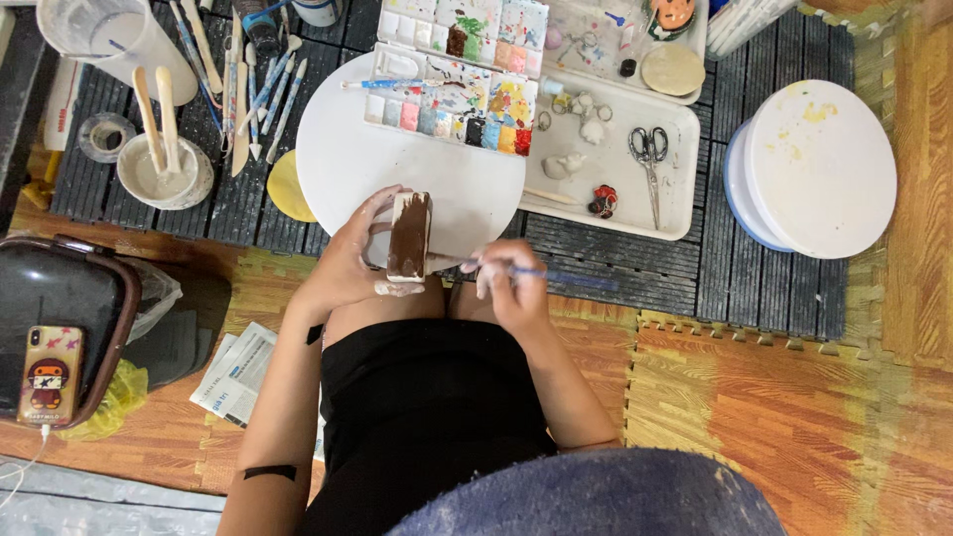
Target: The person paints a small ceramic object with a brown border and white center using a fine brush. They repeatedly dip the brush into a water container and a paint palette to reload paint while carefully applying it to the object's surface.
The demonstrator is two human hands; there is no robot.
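Note:
My left hand [352, 260] grips a small clay piece [408, 235] painted dark brown, holding it upright over the near edge of a round white board [357, 159]. My right hand [506, 283] holds a thin blue-handled paintbrush [541, 275] with its tip against the piece's right side. An open paint palette [452, 84] with many coloured wells lies across the far side of the board. Both hands are smeared with pale clay or paint.
A white tray [675, 149] to the right holds scissors [649, 159] and small clay figures. Two stacked round boards [819, 169] sit at far right. A bowl with wooden sticks [164, 169], brushes [253, 84], a tape roll and a phone [50, 375] lie left.

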